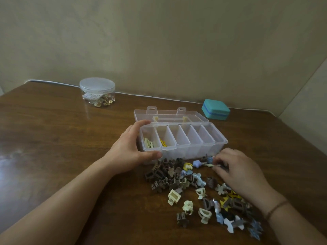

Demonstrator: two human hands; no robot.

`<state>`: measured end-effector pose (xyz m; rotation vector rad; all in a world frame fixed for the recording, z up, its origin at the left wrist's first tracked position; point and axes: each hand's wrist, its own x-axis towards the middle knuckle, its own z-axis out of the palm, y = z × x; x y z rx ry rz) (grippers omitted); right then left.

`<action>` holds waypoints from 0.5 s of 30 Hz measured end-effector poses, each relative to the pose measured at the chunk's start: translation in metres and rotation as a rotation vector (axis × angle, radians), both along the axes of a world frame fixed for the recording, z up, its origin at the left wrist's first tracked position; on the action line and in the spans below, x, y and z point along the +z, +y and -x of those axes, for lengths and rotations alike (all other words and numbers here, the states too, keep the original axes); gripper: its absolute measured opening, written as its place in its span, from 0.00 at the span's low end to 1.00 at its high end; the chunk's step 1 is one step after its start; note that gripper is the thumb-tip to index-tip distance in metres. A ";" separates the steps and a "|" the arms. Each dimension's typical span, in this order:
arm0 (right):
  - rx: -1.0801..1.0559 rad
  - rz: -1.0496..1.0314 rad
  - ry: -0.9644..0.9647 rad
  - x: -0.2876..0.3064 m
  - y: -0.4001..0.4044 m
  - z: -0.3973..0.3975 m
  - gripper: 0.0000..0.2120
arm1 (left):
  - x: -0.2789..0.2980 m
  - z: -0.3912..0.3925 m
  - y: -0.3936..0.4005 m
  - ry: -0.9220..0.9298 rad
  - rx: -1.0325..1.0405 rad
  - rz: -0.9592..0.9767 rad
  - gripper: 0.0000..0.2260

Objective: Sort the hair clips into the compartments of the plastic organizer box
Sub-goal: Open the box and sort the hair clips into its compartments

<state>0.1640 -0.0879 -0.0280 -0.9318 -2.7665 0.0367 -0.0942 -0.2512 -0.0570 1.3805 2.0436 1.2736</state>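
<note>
A clear plastic organizer box [198, 146] stands open on the wooden table, its lid [169, 113] folded back. Its leftmost compartment holds cream clips [150, 144] and the one beside it holds yellow clips [163, 143]; the other compartments look empty. My left hand [131, 151] grips the box's left end, thumb on the front corner and fingers over the back rim. A pile of hair clips [191, 181], brown, cream, blue and yellow, lies in front of the box. My right hand [237, 170] is over the pile's right side, its fingertips pinching a small clip [215, 165] near the box's front wall.
A round clear jar [97, 91] with a lid holds small gold pieces at the back left. A teal case [215, 109] sits behind the box to the right. A white cable [159, 98] runs along the table's far edge by the wall.
</note>
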 end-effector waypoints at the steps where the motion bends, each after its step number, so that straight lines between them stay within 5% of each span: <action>1: 0.006 -0.035 -0.025 0.000 -0.001 0.000 0.03 | 0.000 0.000 0.000 0.002 0.003 0.001 0.44; 7: -0.049 0.011 -0.071 0.007 -0.004 -0.009 0.04 | 0.000 0.000 0.000 0.018 0.009 0.002 0.45; 11: -0.051 0.128 0.057 0.030 -0.003 -0.005 0.09 | -0.004 0.003 0.000 0.022 0.007 0.000 0.44; 15: 0.082 0.217 0.318 0.054 -0.019 0.030 0.03 | -0.005 0.004 0.000 0.025 0.013 -0.002 0.45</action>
